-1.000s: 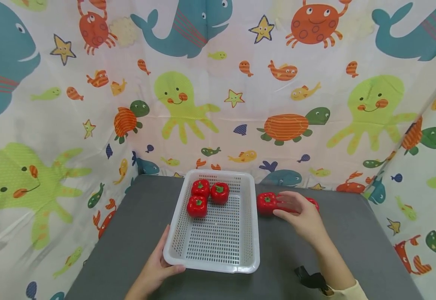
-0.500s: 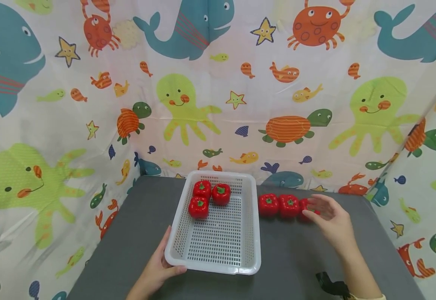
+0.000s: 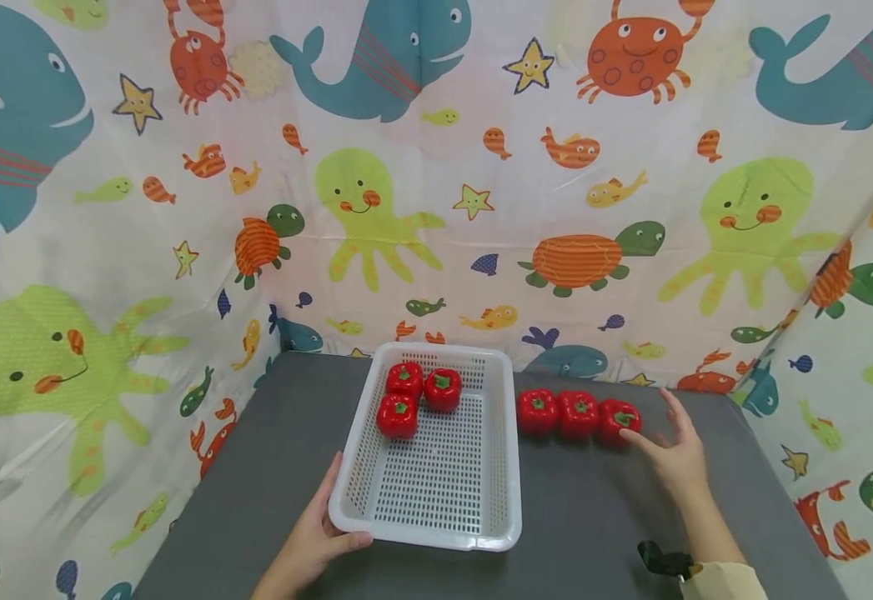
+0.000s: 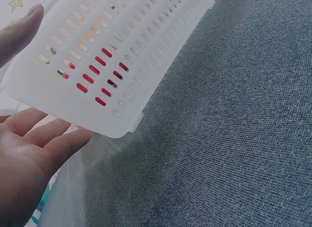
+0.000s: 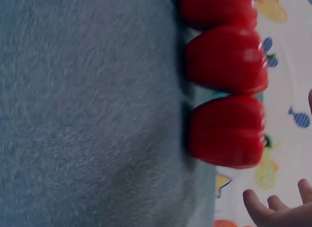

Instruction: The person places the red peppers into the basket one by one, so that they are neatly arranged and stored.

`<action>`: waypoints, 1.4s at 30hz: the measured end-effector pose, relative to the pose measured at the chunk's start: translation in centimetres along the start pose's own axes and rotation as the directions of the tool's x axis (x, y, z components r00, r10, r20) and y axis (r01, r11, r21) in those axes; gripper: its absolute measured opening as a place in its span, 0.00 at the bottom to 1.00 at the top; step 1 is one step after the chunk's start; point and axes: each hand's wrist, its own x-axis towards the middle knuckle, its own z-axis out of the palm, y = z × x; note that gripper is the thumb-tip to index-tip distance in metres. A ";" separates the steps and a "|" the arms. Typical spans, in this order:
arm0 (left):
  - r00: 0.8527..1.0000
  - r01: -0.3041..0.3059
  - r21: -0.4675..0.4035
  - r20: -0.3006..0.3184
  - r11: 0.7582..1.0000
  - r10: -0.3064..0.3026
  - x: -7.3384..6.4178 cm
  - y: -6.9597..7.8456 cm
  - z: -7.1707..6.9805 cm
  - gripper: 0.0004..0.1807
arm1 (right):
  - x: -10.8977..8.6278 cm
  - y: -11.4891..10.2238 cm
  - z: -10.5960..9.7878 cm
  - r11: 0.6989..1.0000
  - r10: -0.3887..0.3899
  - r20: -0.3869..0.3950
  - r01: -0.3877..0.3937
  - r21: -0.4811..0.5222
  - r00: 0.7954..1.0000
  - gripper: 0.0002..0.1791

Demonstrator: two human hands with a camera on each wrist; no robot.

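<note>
My left hand (image 3: 307,540) grips the near left corner of a white perforated plastic basket (image 3: 421,536), thumb at the near side and fingers along the left side. Three red bell peppers, including a front one (image 3: 397,417), sit in the basket's far left part. To the basket's right, three more form a touching row: a left pepper (image 3: 537,413), a middle pepper (image 3: 578,415) and a right pepper (image 3: 617,423). Beside the right pepper, my right hand (image 3: 678,458) has its fingers spread, thumb close to the pepper. In the right wrist view those fingertips (image 5: 251,197) stand apart from the row's end pepper (image 5: 228,132).
The dark grey tabletop (image 3: 571,508) carries everything. A printed sea-animal curtain (image 3: 436,250) encloses its back and both sides. A black strap (image 3: 661,560) hangs at my right wrist, by a cream sleeve (image 3: 721,581).
My right hand has moved right, from the left and middle peppers to the right one, then spread its fingers and drawn off it, uncovering the whole row. The left hand and basket stay put.
</note>
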 end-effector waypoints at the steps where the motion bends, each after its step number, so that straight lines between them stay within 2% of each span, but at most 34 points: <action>1: 1.000 0.001 -0.002 0.001 1.000 -0.001 0.0 0.0 0.0 0.64 | 0.2 0.4 0.1 1.000 0.001 0.014 -0.001 0.003 1.000 0.52; 10: 0.999 0.045 -0.011 -0.022 0.999 -0.045 -0.1 0.3 0.2 0.63 | 1.8 3.3 0.8 1.000 0.019 0.178 -0.022 0.014 0.984 0.55; 13: 0.999 0.042 -0.013 -0.025 0.999 -0.042 -0.1 0.3 0.2 0.63 | 2.2 4.1 1.0 0.999 0.027 0.222 -0.033 0.024 0.975 0.55; 18: 1.000 0.020 -0.007 0.001 1.000 -0.020 -0.2 0.1 0.1 0.63 | 2.5 5.2 1.2 0.999 0.049 0.265 -0.046 -0.019 0.963 0.52; 22: 1.000 0.006 -0.012 0.016 1.000 -0.006 -0.2 -0.1 0.1 0.63 | 2.3 5.8 1.3 0.997 0.075 0.240 -0.067 -0.041 0.968 0.49; 27: 1.000 0.006 -0.013 0.009 1.000 -0.006 -0.2 0.0 0.1 0.63 | 1.9 6.0 1.2 0.992 0.122 0.155 -0.116 -0.050 0.980 0.48; 32: 1.000 -0.007 -0.014 0.027 1.000 0.008 -0.1 0.0 0.0 0.65 | 0.9 5.7 0.5 0.982 0.185 0.092 -0.182 -0.040 0.978 0.48; 36: 0.999 -0.014 -0.010 0.031 1.000 0.014 -0.2 0.1 0.0 0.66 | 0.1 4.7 -0.1 0.977 0.214 0.068 -0.213 -0.017 0.974 0.47; 42: 1.000 -0.009 0.001 0.015 1.000 0.009 -0.2 0.2 0.0 0.65 | -0.8 1.8 -0.6 0.979 0.203 0.041 -0.203 0.007 0.978 0.46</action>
